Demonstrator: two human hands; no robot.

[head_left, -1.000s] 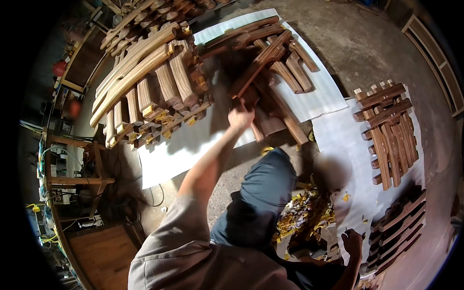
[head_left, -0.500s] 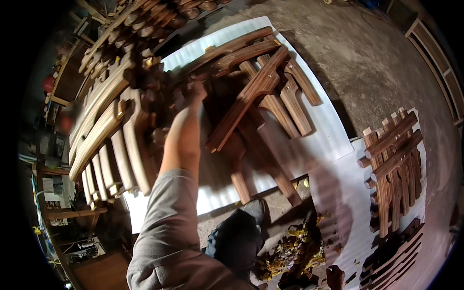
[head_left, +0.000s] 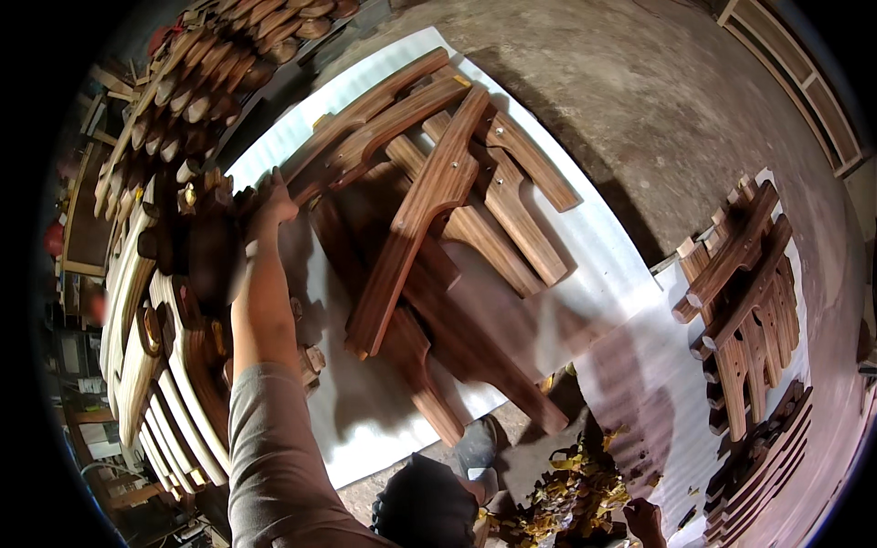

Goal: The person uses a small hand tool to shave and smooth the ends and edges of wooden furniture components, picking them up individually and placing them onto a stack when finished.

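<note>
My left arm reaches out across the scene in a grey sleeve. My left hand (head_left: 276,199) is at the left ends of two long curved wooden pieces (head_left: 379,126), beside a dark, partly blurred stack. Shadow hides most of its fingers, so I cannot tell whether it grips anything. Next to it, several brown shaped wooden pieces (head_left: 422,215) with small holes lie crossed over each other on a white sheet (head_left: 603,239). My right hand (head_left: 645,522) seems to show at the lower right edge, dark and partly cut off; whatever its fingers hold is unclear.
Piled light and dark curved wooden parts (head_left: 178,352) stand at the left, more wooden parts (head_left: 206,78) at the far left. At right, wooden pieces (head_left: 744,310) are stacked crosswise on another sheet. Yellowish scraps (head_left: 571,493) lie on the floor near my shoe (head_left: 477,446).
The view has shifted, so the sheet and pieces sit farther left. My left arm has swung left, and its hand is nearer the left stack. The crossed pieces lie as before.
</note>
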